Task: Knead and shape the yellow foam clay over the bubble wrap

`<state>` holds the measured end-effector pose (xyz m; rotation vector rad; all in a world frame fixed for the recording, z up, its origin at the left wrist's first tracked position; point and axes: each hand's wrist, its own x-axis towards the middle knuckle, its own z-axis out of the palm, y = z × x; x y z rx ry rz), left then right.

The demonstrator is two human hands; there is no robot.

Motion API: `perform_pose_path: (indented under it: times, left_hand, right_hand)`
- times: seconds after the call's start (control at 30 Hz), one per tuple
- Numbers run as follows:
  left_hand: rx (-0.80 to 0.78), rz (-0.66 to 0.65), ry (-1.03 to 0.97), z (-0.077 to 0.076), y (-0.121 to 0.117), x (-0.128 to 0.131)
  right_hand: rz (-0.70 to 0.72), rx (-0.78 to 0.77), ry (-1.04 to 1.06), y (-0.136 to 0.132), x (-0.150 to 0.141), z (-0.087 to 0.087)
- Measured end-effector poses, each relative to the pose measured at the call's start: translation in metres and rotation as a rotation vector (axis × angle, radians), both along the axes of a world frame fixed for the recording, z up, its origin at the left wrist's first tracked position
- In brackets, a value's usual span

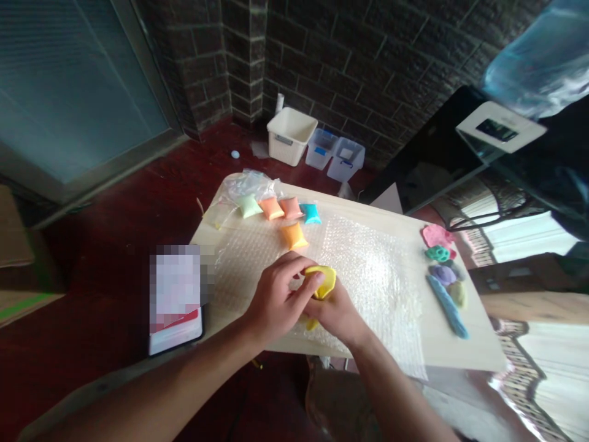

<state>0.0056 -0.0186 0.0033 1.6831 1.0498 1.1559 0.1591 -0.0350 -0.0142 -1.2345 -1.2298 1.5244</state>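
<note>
A lump of soft yellow modelling clay (326, 281) is between my hands, over the near part of the table. My left hand (278, 298) pinches it from the left with thumb and fingers. Closed round its lower part, my right hand (338, 312) holds it from the right. Some yellow shows beneath the hands too. Just beyond my fingers lies an amber clay packet (294, 235). Behind it sit a pale green packet (249, 205), an orange packet (271, 208), a salmon packet (291, 207) and a turquoise packet (311, 213). Bubble wrap (368, 264) lies beneath my hands.
Clay pieces sit along the table's right side: pink (436, 236), green (437, 253), purple (443, 274) and a blue roll (448, 307). Clear plastic bags (253, 183) lie at the far left corner. A tablet (177, 334) is left of the table; bins (289, 138) stand beyond.
</note>
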Motion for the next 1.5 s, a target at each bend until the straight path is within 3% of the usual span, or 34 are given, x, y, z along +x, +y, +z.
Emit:
perform_pose_path:
  times: [0.2, 0.47, 0.67, 0.83, 1.07, 1.3, 1.5]
  left_hand:
    - [0.032, -0.022, -0.039, -0.002, -0.003, 0.0]
    - [0.041, -0.042, -0.092, 0.004, -0.007, 0.0]
    - [0.009, -0.064, -0.139, 0.009, -0.01, -0.007]
    - [-0.141, -0.096, -0.157, 0.001, -0.012, -0.009]
    - [-0.308, -0.14, -0.022, -0.027, -0.011, 0.005]
    - [-0.429, -0.348, 0.027, -0.023, -0.012, 0.013]
    - [-0.531, -0.299, -0.009, -0.031, -0.016, 0.016]
  right_hand:
    - [0.078, -0.024, -0.073, -0.002, 0.008, 0.008]
    - [0.015, -0.029, -0.048, -0.002, 0.005, 0.017]
    - [-0.135, -0.058, 0.031, -0.003, 0.006, 0.014]
    - [-0.281, -0.091, 0.001, 0.0, 0.008, 0.013]
    - [-0.382, -0.232, 0.358, 0.016, 0.006, 0.013]
    - [-0.416, -0.289, 0.576, 0.021, 0.012, 0.016]
    - [-0.393, -0.253, 0.677, 0.02, 0.011, 0.015]
